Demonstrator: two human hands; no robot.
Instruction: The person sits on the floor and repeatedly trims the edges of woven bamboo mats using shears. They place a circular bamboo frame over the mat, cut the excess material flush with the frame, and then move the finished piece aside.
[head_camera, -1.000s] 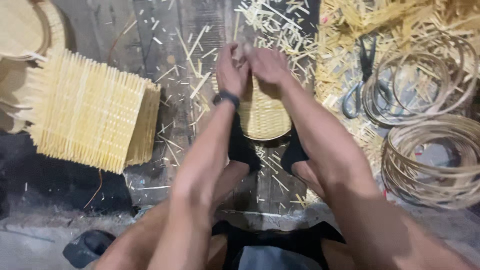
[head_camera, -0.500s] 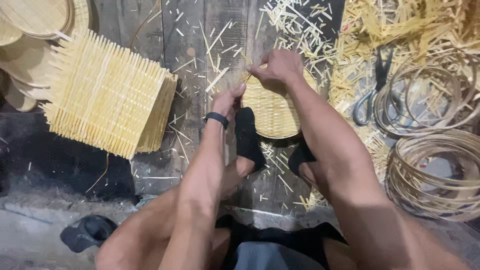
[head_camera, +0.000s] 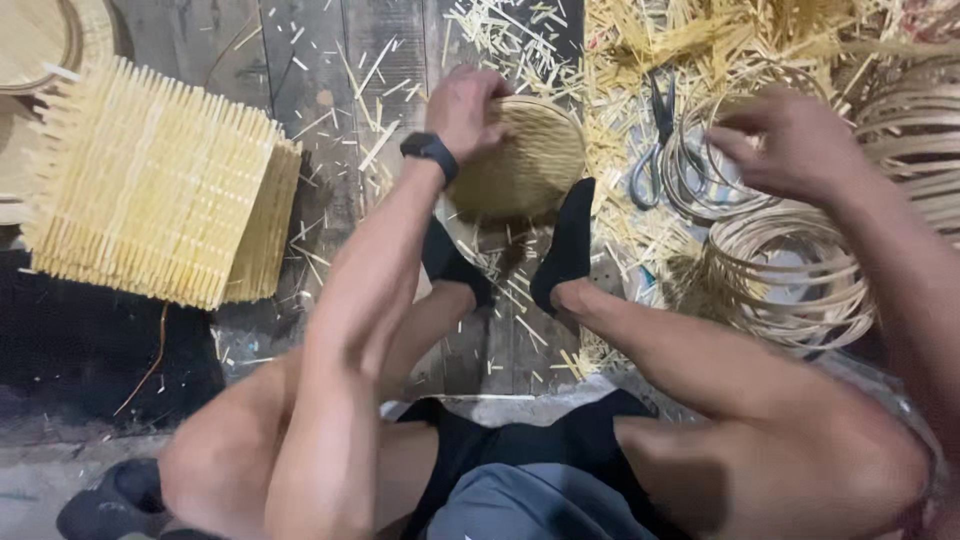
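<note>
On my left I see a stack of square woven mats (head_camera: 150, 190). Scissors (head_camera: 652, 150) lie among bamboo scraps (head_camera: 520, 40) on the dark wooden floor (head_camera: 320, 80).

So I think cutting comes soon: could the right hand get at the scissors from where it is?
Probably yes. The right hand hovers over the cane rings, and the scissors lie just beside it on the straw litter, uncovered. The left hand rests on the woven disc, out of the way.

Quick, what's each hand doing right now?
Left hand: closed on the round woven basket.
Right hand: fingers loosely curled, empty, over the cane rings.
</note>
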